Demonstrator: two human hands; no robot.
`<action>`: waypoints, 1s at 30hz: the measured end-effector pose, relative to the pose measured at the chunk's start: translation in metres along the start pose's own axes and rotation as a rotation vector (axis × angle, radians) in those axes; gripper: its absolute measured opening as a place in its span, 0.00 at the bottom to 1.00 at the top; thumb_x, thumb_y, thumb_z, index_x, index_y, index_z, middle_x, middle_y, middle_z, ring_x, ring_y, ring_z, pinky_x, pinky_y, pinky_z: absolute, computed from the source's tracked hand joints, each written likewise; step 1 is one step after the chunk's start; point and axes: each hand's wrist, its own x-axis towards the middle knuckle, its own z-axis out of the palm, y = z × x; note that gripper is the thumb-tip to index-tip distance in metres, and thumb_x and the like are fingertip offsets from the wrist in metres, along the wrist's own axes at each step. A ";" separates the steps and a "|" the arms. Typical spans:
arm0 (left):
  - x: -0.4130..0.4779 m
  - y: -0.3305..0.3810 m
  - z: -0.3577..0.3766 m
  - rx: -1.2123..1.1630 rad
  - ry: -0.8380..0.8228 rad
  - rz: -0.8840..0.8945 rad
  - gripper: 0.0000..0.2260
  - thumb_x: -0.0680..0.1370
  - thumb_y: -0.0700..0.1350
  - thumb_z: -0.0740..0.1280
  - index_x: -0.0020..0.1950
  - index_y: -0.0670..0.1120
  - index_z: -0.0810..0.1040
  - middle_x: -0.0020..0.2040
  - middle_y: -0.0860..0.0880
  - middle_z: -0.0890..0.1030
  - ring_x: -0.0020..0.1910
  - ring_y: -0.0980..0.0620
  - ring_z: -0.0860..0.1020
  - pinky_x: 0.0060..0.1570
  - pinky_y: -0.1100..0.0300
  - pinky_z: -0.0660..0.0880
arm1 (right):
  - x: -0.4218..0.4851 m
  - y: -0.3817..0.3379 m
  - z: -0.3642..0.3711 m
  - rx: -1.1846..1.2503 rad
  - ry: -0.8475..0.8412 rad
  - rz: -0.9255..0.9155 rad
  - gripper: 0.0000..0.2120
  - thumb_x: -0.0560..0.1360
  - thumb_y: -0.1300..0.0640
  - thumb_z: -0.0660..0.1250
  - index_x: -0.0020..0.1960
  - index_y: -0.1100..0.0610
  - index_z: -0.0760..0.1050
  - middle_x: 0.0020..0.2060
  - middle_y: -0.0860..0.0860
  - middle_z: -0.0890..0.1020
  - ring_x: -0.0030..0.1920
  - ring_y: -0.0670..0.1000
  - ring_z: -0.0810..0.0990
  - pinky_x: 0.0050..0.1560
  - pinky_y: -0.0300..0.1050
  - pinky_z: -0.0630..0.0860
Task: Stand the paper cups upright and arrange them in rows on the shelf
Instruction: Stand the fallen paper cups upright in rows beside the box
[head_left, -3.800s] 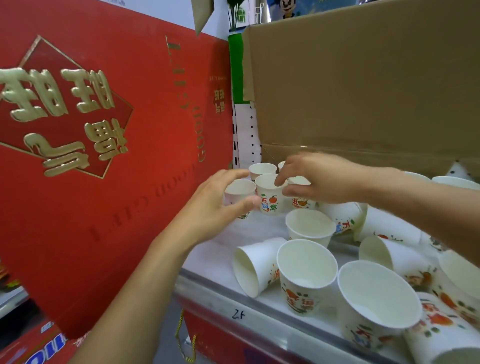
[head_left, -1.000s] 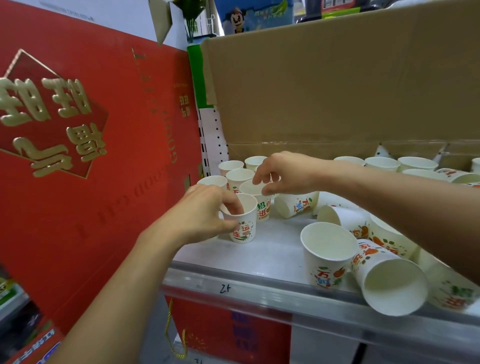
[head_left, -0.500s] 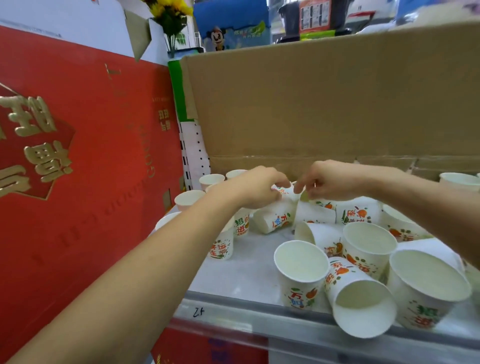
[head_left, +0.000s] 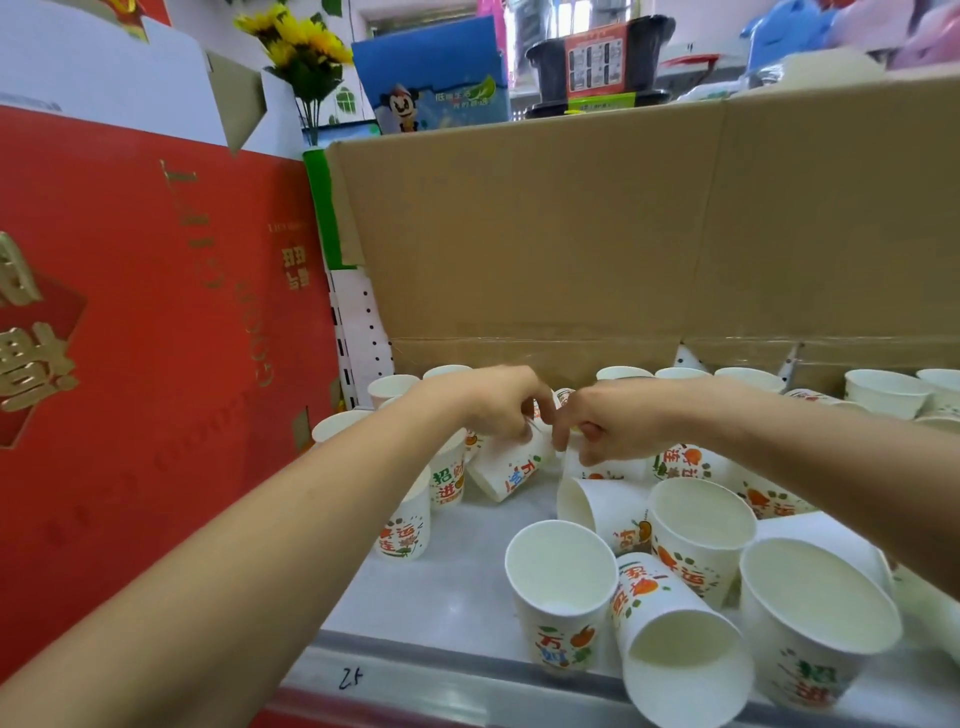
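Having stood an upright cup (head_left: 405, 525) at the front of the nine o'clock column, the left hand (head_left: 498, 410) has crossed to a tipped cup (head_left: 506, 470) toward twelve o'clock on the shelf (head_left: 447, 587). Its fingers curl closely round that cup, which I judge is the next to be righted. The right hand (head_left: 608, 426), at its three o'clock, is curled narrow; whether it holds anything I cannot tell.

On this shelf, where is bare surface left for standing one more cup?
One bare patch: shelf surface between the left column of upright cups, the front upright cup and the tilted cup that the left hand grips. The right front is crowded with standing cups and lying cups.
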 end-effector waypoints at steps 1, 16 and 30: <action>-0.004 -0.001 -0.003 -0.011 0.013 0.002 0.15 0.76 0.41 0.67 0.62 0.51 0.79 0.50 0.53 0.77 0.51 0.51 0.76 0.48 0.58 0.74 | 0.000 0.001 -0.001 0.002 0.005 0.001 0.11 0.74 0.55 0.66 0.55 0.46 0.77 0.34 0.43 0.72 0.34 0.42 0.70 0.34 0.39 0.67; -0.063 -0.012 0.007 -0.193 0.015 -0.045 0.06 0.74 0.40 0.73 0.46 0.51 0.85 0.42 0.57 0.84 0.42 0.62 0.81 0.46 0.64 0.79 | -0.031 0.033 -0.007 0.111 0.249 0.002 0.04 0.74 0.50 0.69 0.44 0.46 0.83 0.36 0.41 0.81 0.36 0.42 0.77 0.36 0.43 0.76; -0.008 -0.016 -0.018 -0.148 0.226 -0.020 0.14 0.79 0.39 0.63 0.61 0.52 0.79 0.58 0.57 0.80 0.52 0.58 0.77 0.46 0.71 0.70 | -0.020 0.059 -0.030 0.055 0.206 0.048 0.09 0.75 0.56 0.65 0.52 0.46 0.81 0.38 0.41 0.78 0.35 0.42 0.75 0.37 0.41 0.75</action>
